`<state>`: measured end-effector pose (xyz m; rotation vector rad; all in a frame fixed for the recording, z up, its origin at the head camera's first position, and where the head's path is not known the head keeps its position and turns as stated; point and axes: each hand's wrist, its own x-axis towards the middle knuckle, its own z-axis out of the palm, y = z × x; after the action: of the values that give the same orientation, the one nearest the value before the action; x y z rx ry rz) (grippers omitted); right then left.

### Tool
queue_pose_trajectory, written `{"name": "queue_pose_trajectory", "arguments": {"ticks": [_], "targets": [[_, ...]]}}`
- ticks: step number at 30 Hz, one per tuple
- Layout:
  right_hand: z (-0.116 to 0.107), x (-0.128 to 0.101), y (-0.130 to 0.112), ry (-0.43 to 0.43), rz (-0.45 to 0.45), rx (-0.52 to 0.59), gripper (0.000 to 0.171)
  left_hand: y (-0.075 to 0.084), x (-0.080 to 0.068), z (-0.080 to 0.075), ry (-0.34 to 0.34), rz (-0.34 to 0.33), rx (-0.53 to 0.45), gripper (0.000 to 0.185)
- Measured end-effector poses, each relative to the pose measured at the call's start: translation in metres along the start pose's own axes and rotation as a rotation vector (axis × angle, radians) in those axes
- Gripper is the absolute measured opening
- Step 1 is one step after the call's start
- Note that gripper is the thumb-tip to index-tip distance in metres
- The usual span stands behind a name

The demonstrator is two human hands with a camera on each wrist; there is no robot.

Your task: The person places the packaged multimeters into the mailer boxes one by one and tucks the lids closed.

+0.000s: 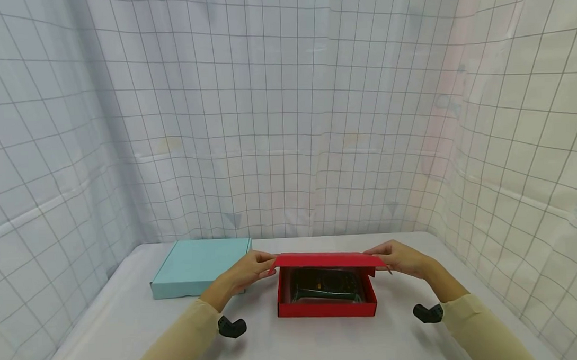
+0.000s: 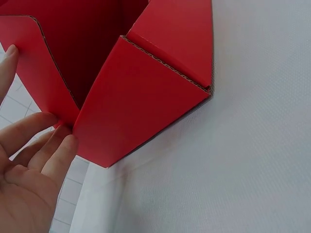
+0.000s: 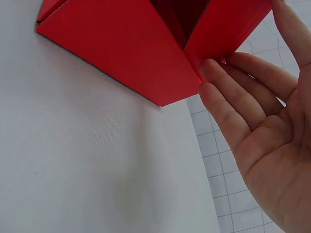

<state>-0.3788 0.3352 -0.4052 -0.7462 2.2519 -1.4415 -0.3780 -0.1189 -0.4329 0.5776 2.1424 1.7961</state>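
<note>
A red cardboard box stands on the table with its lid raised partway. Inside lies a dark device in clear wrapping; the lid hides its back part. My left hand is at the lid's left side, with the thumb and fingertips spread along the side flap. On the opposite side, my right hand touches the lid's right flap with fairly straight fingers. The thumb lies higher on that flap.
A flat light-blue box, closed, lies behind my left forearm. The white table ends at white gridded curtains at the back and both sides. A black wrist camera hangs by the left sleeve, another by the right.
</note>
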Motion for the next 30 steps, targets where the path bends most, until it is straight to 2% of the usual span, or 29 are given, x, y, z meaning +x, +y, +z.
{"name": "queue_pose_trajectory", "arguments": {"ticks": [4,13,20,30], "targets": [[0.002,-0.001,0.000,0.011,0.026,-0.002,0.039,0.000,-0.002,-0.001,-0.009,0.003,0.039,0.052],[0.006,-0.005,0.004,-0.001,0.027,0.037,0.046,0.000,-0.005,0.001,-0.013,-0.006,0.018,0.050],[0.008,-0.007,0.007,-0.004,-0.006,-0.038,0.050,-0.001,-0.005,0.001,-0.010,-0.007,0.075,0.044],[0.009,-0.008,0.010,0.025,0.003,-0.072,0.050,-0.002,-0.008,0.000,-0.024,-0.008,0.055,0.044]]}}
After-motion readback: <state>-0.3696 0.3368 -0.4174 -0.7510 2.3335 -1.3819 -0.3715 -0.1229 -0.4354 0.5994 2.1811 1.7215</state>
